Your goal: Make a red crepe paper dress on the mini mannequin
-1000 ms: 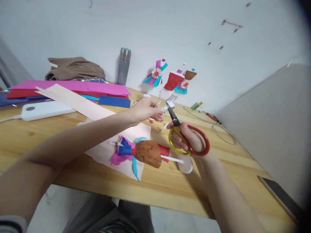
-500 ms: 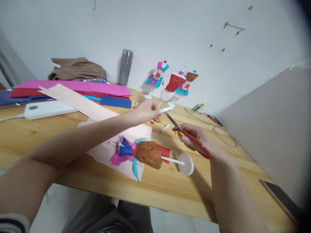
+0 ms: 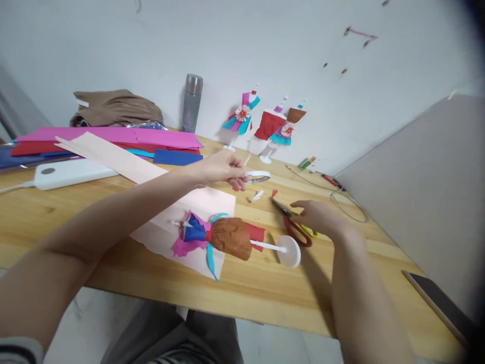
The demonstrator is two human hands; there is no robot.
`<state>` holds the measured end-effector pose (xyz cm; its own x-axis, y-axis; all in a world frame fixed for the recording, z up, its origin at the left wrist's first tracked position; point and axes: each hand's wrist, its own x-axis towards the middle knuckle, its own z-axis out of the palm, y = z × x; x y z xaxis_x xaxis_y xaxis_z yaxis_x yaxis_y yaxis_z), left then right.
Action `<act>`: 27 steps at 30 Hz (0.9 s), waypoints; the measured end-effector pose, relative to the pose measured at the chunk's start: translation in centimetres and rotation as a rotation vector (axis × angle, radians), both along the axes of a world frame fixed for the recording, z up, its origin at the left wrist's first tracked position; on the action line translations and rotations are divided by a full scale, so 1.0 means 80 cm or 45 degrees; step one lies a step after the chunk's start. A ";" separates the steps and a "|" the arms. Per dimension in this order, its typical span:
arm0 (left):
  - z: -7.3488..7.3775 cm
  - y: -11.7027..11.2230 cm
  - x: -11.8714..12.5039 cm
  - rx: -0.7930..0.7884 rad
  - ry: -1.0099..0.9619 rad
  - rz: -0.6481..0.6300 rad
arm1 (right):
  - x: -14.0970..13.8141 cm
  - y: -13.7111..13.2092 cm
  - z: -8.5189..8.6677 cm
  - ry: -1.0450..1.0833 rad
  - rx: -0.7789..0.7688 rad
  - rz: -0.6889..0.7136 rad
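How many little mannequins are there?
4: a brown-skirted mannequin lying in front; standing behind, a pink-and-teal mannequin left, a red-topped mannequin middle, a brown-topped mannequin right.

Pinched at one edge in the left fingers (image 3: 238, 176), above the bench (image 3: 257, 290): a narrow white roll of tape (image 3: 260, 173), ring-shaped, tilted, with its greyish inner side showing. Flat on the bench just under the right fingers (image 3: 298, 204), nearer to the wearer and apart from the roll: scissors (image 3: 287, 213) with dark metal blades pointing away and leftward, one red handle loop in plain sight and one yellow loop partly hidden by the hand, with contact impossible to tell.
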<state>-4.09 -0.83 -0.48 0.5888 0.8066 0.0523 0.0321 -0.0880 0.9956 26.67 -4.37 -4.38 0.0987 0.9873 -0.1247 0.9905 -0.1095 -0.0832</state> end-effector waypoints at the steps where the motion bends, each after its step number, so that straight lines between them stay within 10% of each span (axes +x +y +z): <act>1: -0.001 0.001 -0.001 -0.030 -0.017 -0.052 | -0.007 -0.002 0.002 0.049 0.103 -0.017; 4: -0.004 0.002 -0.002 -0.119 -0.061 -0.217 | -0.036 -0.009 0.005 0.467 0.381 0.094; 10: -0.010 0.001 0.001 -0.202 -0.116 -0.376 | -0.072 -0.018 0.001 1.360 0.331 0.433; 18: -0.002 0.002 -0.005 -0.068 0.032 -0.049 | -0.044 -0.006 -0.003 0.773 0.623 0.359; 27: -0.002 0.004 -0.009 0.103 0.128 -0.212 | -0.041 0.010 -0.022 0.423 0.468 0.284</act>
<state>-4.78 -0.50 -0.65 0.7194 0.6930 0.0473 0.1094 -0.1802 0.9775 23.36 -3.60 -6.14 -0.1043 0.9641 0.2442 0.9001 0.1959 -0.3891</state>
